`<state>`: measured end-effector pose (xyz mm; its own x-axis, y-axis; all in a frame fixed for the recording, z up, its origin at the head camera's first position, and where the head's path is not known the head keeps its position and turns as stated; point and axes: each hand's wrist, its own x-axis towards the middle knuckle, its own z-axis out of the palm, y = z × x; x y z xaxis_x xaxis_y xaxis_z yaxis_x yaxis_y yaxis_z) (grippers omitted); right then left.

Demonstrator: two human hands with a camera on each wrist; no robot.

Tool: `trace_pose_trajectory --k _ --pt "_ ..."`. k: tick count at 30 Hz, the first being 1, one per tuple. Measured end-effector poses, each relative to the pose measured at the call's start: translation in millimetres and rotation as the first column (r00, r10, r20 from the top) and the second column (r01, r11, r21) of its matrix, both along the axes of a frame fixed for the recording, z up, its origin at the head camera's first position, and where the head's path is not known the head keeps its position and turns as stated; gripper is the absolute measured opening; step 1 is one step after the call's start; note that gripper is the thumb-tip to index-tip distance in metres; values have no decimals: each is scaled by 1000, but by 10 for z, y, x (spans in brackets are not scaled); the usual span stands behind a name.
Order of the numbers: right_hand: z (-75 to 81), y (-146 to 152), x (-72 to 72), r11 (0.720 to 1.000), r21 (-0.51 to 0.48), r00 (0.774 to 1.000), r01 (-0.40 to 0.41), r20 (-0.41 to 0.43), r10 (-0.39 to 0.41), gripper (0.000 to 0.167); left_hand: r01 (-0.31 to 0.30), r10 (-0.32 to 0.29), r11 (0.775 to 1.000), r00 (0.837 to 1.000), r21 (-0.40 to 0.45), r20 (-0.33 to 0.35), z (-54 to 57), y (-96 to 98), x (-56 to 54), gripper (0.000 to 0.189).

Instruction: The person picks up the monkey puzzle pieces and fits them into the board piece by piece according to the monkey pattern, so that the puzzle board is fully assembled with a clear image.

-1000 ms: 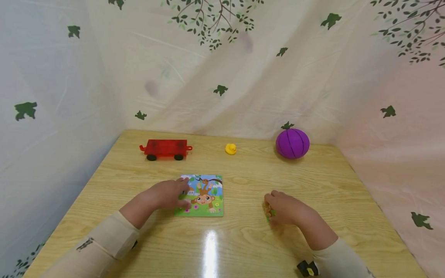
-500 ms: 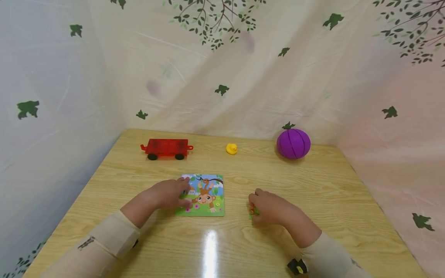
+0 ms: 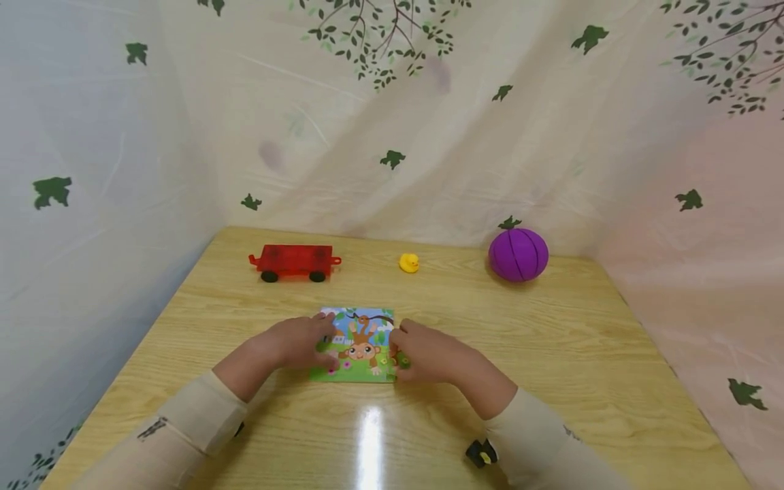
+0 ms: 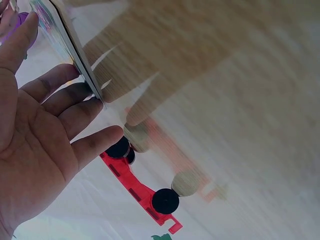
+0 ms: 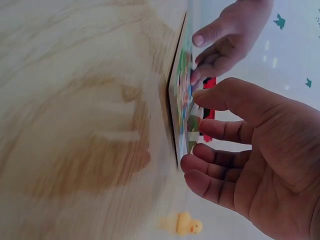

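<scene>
A square monkey picture puzzle (image 3: 361, 350) lies flat on the wooden table in front of me. My left hand (image 3: 300, 341) rests on its left side, fingers fairly straight and spread over the edge. In the left wrist view, the fingertips of that hand (image 4: 42, 130) touch the puzzle's rim. My right hand (image 3: 429, 352) is at the puzzle's right edge and pinches a small green and brown puzzle piece (image 5: 193, 124) between thumb and fingers. The piece is over the board's surface or against it; I cannot tell whether it touches. Fingers hide most of it.
Along the back of the table (image 3: 582, 327) stand a red toy wagon (image 3: 297, 261), a yellow rubber duck (image 3: 409, 263) and a purple ball (image 3: 518, 255). Behind them hangs a pale cloth (image 3: 343, 150) printed with leaves.
My right hand has moved left across the table, carrying the puzzle piece to the puzzle's right edge. My left hand has stayed on the puzzle's left side.
</scene>
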<state>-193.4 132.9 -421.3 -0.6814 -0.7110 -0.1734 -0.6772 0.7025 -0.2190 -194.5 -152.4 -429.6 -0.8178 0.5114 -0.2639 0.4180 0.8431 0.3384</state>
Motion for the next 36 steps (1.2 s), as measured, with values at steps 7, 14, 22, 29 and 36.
trace_pose_trajectory --k 7,14,22,29,36 --pt "-22 -276 -34 998 52 1000 -24 8 24 26 -11 11 1000 1000 -21 0 -19 7 -4 62" --pt "-73 -371 -48 993 119 1000 -12 4 12 33 -13 13 999 1000 -29 0 -16 16 -12 63" --pt "-38 -383 -37 992 112 998 -55 -7 56 30 -12 12 1000 1000 -19 5 -6 10 -5 61" --pt "-38 -400 -14 989 133 996 -61 -58 70 24 -12 12 1000 1000 -20 5 -8 8 -5 62" --pt "-73 -438 28 982 184 988 -45 -135 71 28 -28 28 999 999 -32 20 -16 15 -16 66"
